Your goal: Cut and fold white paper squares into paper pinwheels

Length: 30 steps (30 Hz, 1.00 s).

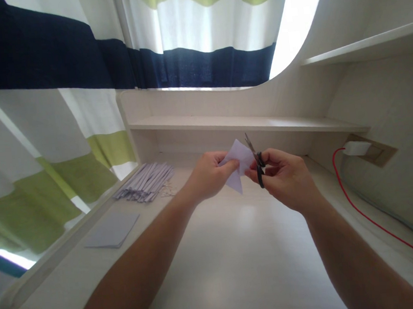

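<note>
Folded pale lilac paper piece [237, 165] pinched in the left hand [209, 176] above the white surface [238, 249], presenting its edge to small black-handled scissors [256, 161] gripped by the right hand [286, 178].

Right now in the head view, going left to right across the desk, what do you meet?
flat grey sheet → pile of paper strips → left hand → folded paper piece → scissors → right hand → red cable

I see a pale, folded paper piece [237, 163] held above the worktop, touching small dark-handled scissors [256, 161], blades pointing up.
</note>
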### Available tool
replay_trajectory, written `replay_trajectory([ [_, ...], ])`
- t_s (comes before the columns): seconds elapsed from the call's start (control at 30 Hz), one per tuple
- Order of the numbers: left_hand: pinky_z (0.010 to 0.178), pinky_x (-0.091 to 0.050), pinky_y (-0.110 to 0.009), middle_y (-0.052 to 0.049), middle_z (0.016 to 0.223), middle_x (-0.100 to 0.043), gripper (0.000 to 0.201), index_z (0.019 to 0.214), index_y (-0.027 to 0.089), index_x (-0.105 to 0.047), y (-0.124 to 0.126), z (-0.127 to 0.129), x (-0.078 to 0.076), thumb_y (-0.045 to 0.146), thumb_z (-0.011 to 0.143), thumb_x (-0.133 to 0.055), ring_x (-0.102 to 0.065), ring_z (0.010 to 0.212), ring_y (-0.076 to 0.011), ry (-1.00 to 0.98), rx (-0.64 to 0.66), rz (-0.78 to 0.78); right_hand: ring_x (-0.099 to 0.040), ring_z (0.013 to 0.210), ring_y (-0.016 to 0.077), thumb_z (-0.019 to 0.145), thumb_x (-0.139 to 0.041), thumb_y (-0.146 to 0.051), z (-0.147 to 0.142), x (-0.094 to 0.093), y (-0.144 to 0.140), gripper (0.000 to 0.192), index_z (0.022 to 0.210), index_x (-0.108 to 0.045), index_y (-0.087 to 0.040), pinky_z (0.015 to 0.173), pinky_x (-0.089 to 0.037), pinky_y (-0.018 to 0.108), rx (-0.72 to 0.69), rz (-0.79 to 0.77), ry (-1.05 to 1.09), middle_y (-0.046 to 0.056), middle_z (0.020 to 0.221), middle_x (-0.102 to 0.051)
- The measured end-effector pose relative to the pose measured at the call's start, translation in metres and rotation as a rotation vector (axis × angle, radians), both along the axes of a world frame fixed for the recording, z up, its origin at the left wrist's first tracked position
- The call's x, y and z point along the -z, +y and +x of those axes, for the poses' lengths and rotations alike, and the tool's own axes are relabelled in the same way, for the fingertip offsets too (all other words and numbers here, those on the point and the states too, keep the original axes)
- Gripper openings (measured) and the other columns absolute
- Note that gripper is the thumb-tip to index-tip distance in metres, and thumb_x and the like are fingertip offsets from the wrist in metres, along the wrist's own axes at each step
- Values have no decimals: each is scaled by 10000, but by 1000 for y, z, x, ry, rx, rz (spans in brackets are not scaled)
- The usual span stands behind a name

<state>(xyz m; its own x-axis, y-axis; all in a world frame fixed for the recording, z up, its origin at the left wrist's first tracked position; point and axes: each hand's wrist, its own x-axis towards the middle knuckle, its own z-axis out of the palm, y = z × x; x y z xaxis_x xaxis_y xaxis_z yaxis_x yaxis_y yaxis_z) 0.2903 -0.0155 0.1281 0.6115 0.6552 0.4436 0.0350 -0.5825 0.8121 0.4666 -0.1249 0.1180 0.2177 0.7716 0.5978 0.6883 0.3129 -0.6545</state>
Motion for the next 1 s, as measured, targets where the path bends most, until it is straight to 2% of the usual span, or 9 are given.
replay_trajectory([
  [0.1,607,-397,-240,2,690,-655,305,797,159,-770,-1,-1,1,381,918,-600,-580,668,-139,3,23,23,-548,508,127,769,-886,-434,1,1,0,296,841,-696,-218,438,-380,261,17,15,-17,5,743,-709],
  [0.27,617,-409,-246,-21,738,-693,395,888,160,-790,0,-1,4,510,944,-616,-601,677,-149,15,91,47,-584,509,150,748,-903,-433,-1,2,2,301,835,-705,-223,428,-448,278,-19,51,46,9,708,-708],
  [0.43,579,-373,-242,-15,679,-645,500,794,153,-756,2,-1,6,591,961,-582,-544,624,-128,-25,91,50,-643,553,163,741,-903,-319,-2,0,4,248,817,-694,-209,467,-518,283,-38,48,172,14,746,-732],
  [0.63,631,-435,-240,-39,817,-739,353,989,155,-817,0,-1,6,467,923,-665,-636,722,-157,-37,95,59,-674,593,168,692,-937,-296,-5,-3,4,287,786,-682,-202,547,-573,294,-77,78,252,13,759,-744],
  [0.8,608,-451,-239,-34,792,-733,311,954,135,-807,-1,1,6,418,884,-700,-639,700,-158,-79,38,-38,-691,619,171,683,-948,-308,-6,-4,5,301,795,-689,-203,589,-598,304,-73,108,253,16,769,-752],
  [1.0,615,-486,-241,-45,827,-749,294,943,137,-801,-1,7,8,409,858,-728,-640,691,-146,-214,28,-140,-698,646,170,676,-962,-328,-6,-3,6,325,832,-707,-200,616,-612,309,-47,203,237,32,804,-753],
])
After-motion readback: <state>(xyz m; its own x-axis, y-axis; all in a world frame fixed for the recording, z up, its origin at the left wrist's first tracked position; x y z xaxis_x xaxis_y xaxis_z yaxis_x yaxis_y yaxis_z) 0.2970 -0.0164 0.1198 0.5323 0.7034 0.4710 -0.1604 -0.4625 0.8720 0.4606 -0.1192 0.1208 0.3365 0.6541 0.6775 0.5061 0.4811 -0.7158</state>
